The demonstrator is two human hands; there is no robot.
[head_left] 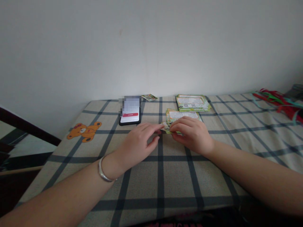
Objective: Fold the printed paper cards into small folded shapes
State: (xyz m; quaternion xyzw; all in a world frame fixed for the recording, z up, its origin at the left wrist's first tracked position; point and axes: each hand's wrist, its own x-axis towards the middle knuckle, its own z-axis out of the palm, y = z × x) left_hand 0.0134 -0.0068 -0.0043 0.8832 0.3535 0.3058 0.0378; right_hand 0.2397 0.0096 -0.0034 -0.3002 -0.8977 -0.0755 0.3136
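Note:
My right hand point(193, 134) is curled over a small green and white card point(166, 128), pinching it at the near edge of a pile of cards point(181, 114). My left hand point(139, 142) reaches in from the left, forefinger and thumb closing on the same small card's left end. A silver bangle point(103, 171) rings my left wrist. Both forearms rest on the checked cloth point(165, 176).
A second, larger stack of cards point(192, 102) lies farther back. A single card point(149, 97) lies by the wall. A phone point(130, 111) with a lit screen lies to the left. Red and green ribbons point(281, 102) lie at the far right. A bear print point(84, 131) marks the cloth's left side.

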